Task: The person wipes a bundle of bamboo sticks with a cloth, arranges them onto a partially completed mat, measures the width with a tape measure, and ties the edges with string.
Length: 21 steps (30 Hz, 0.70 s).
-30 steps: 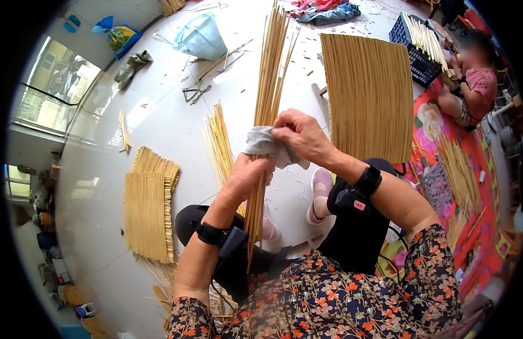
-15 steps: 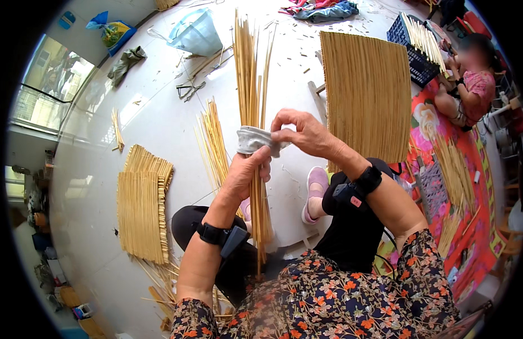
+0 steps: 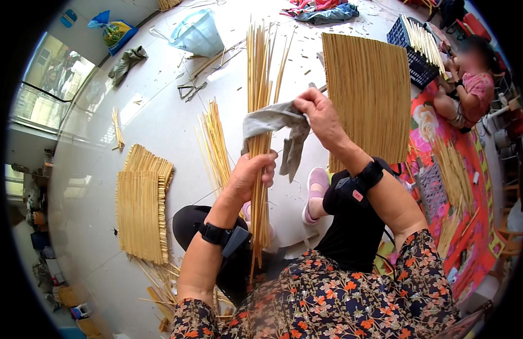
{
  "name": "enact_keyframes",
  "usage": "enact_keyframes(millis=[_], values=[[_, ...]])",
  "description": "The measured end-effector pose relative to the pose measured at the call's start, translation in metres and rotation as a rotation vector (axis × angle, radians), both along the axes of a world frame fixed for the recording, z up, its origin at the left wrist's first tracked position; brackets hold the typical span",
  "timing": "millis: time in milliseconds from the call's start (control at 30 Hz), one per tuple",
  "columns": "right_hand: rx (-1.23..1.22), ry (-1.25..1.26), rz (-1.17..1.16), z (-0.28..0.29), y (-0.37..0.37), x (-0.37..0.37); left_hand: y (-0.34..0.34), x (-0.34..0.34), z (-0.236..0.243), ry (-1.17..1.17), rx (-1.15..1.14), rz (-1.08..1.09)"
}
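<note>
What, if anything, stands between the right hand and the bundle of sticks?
Only the grey cloth: the right hand pinches it to the right of the bundle of sticks, and it spans the gap. Nothing else visible intervenes.

No lettering or numbers can be read.

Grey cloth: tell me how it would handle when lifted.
The cloth is probably floppy, since its loose end droops below the right hand. It likely creases easily, judging by its folds across the sticks. It looks thin, so probably light.
</note>
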State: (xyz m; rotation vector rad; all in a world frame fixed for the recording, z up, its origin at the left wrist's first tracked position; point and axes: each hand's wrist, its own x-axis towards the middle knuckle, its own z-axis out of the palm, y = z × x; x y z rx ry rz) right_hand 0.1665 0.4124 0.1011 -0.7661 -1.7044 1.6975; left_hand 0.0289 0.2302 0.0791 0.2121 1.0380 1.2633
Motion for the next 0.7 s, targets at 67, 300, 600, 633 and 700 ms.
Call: enact_keyframes(millis=[67, 300, 600, 633, 700], values=[[0.245, 0.007, 0.165, -0.001, -0.01, 0.001, 0.002, -0.002, 0.001, 0.038, 0.01, 0.028], [0.538, -0.165, 0.275, 0.001, -0.037, -0.003, 0.01, -0.003, -0.001, 0.03, -0.004, 0.122], [0.682, -0.245, -0.17, -0.012, -0.02, -0.01, 0.01, -0.003, -0.005, -0.083, -0.008, 0.007], [0.689, -0.337, -0.192, -0.011, -0.022, -0.008, 0.009, -0.003, -0.006, -0.046, -0.01, 0.029], [0.445, -0.614, -0.01, -0.004, -0.019, -0.005, 0.008, -0.001, 0.0, 0.002, -0.012, 0.088]])
